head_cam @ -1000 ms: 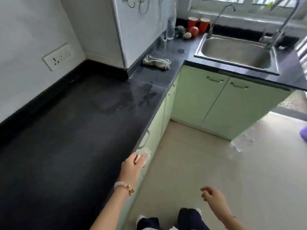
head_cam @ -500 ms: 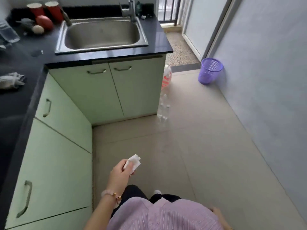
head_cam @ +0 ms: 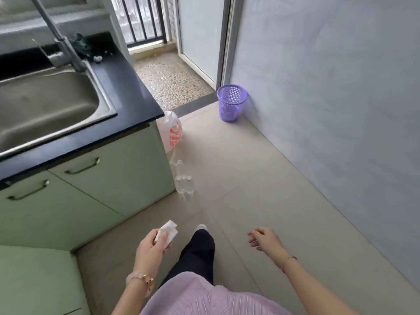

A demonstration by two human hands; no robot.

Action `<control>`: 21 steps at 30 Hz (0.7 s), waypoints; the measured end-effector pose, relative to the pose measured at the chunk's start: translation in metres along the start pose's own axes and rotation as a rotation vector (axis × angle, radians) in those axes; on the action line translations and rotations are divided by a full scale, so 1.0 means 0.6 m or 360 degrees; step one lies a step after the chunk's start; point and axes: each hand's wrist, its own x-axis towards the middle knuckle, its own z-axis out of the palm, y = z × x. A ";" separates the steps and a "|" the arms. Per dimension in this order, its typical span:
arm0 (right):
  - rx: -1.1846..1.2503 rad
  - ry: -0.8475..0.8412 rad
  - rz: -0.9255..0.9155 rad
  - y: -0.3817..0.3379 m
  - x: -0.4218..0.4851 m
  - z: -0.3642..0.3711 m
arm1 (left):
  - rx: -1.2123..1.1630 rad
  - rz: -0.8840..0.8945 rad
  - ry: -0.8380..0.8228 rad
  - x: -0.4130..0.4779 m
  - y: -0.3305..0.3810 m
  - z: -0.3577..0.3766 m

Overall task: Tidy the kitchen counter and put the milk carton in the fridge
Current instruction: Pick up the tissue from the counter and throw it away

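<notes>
My left hand (head_cam: 151,245) is clenched around a crumpled white tissue (head_cam: 167,231), whose top pokes out past my fingers (head_cam: 161,237) toward twelve o'clock. My right hand (head_cam: 264,238) hangs at about four o'clock from it, fingers loose and curled around nothing. Between the two, my dark-trousered leg (head_cam: 200,251) steps forward over the pale floor tiles (head_cam: 250,178). Farther off at twelve o'clock, a cluster of clear plastic bottles (head_cam: 184,186) stands on the floor just beside the green cabinet (head_cam: 109,173), with a white and orange plastic bag (head_cam: 171,133) behind them. At ten o'clock lie the black counter (head_cam: 129,92) and steel sink (head_cam: 45,105). At one o'clock, farthest off, a purple mesh bin (head_cam: 231,103) sits against the wall. I cannot see the milk carton anywhere.
</notes>
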 end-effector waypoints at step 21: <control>0.0169 0.0210 0.0532 -0.242 0.363 -0.214 | -0.0029 -0.0588 -0.0238 0.559 0.329 0.194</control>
